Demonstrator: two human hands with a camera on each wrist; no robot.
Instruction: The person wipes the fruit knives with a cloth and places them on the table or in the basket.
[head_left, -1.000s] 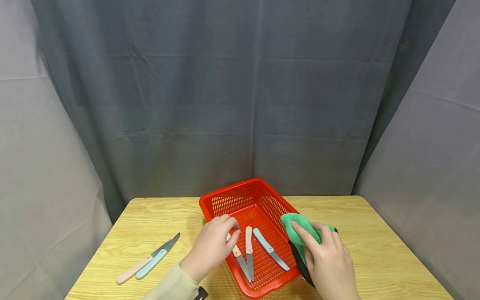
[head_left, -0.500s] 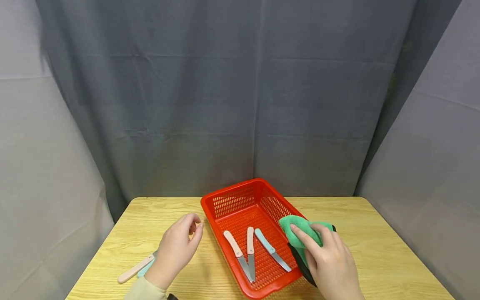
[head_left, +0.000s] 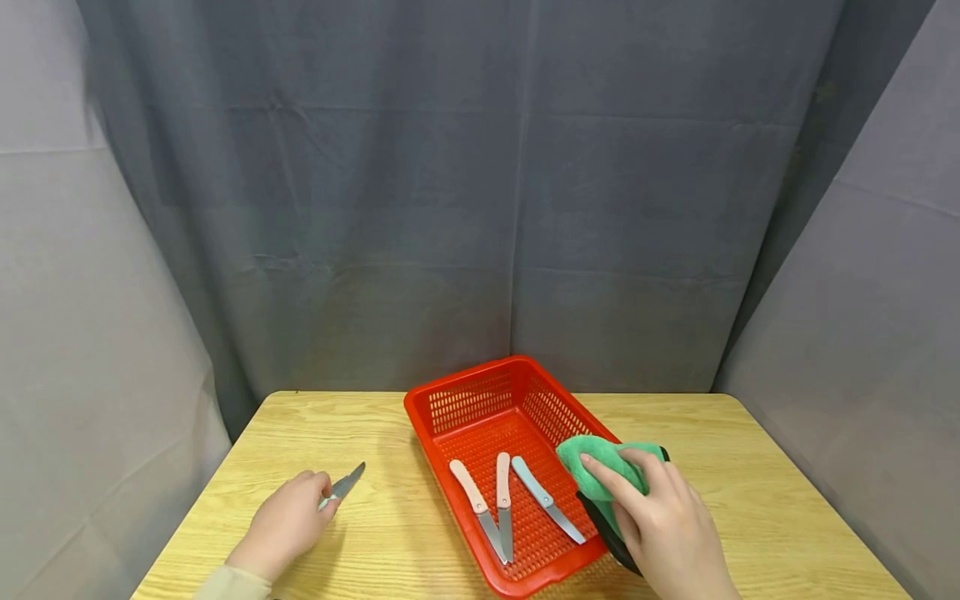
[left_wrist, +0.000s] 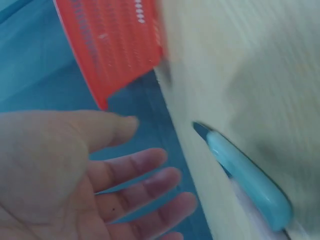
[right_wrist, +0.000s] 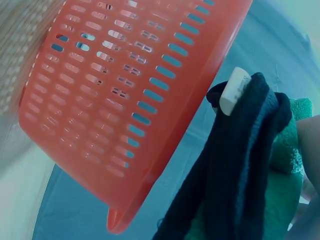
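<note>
Head view: my right grip [head_left: 663, 523] pinches green cloth [head_left: 594, 467] beside the basket [head_left: 487, 435], likely keeping it bunched, while my left grip [head_left: 288, 518], spread and empty, hovers near a blue-handled knife [left_wrist: 250, 177] on the tabletop [head_left: 750, 483].

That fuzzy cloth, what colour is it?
The cloth is green with a black edge, clearest in the head view.
</note>
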